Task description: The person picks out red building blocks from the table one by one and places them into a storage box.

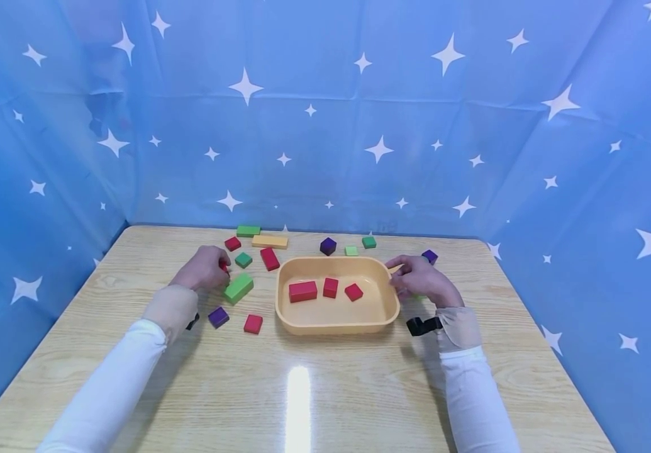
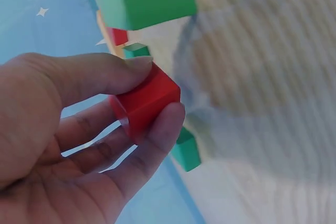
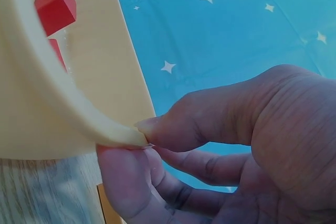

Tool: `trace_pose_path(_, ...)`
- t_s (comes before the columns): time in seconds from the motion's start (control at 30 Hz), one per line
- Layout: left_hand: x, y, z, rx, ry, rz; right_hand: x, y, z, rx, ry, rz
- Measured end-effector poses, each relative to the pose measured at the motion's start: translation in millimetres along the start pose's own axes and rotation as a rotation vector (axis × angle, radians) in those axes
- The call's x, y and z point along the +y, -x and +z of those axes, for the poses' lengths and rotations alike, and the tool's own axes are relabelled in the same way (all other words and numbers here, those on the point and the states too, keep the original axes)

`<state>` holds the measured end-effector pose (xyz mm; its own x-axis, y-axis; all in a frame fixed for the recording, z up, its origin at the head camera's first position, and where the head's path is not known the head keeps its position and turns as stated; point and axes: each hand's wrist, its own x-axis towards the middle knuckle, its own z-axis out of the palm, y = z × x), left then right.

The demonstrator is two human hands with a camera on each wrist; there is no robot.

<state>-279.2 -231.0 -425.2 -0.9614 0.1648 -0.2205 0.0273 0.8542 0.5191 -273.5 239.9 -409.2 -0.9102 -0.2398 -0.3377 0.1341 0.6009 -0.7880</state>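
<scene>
Between thumb and fingertips, my left hand (image 1: pixel 205 269) pinches a red block (image 2: pixel 148 99) on the left side of the table. Right beside that hand lies a light green block (image 1: pixel 238 289). My right hand (image 1: pixel 421 280) grips the rim of a tan plastic tray (image 1: pixel 336 329) at its right end, thumb on one side and a finger on the other, as the right wrist view shows. Inside the tray lie a long red block (image 1: pixel 302 292) and two smaller ones, a red cube (image 1: pixel 330 288) and another red block (image 1: pixel 353 292).
Left of the tray lie a purple block (image 1: pixel 218 317), a red block (image 1: pixel 253 324) and a green block (image 1: pixel 243 260). Behind it are a yellow block (image 1: pixel 270 241) and a dark purple block (image 1: pixel 328 246). A starry blue curtain (image 1: pixel 325 157) surrounds the wooden table (image 1: pixel 234 390).
</scene>
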Motion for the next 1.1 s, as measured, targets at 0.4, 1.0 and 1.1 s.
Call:
trace_pose_path(0.4,38.2,3.0,-12.2,0.043,-0.042,0.092,-0.2,3.2,0.0,0.023,-0.016,0.021)
trace_pose_path(1.0,128.9,3.0,-11.8,0.062,-0.104,0.289,1.5,2.7,1.3,0.016,-0.017,0.015)
trace_pose_path(1.1,145.1,-0.3,-6.6,0.043,-0.129,0.305,0.8,1.9,1.9,0.013,-0.025,0.01)
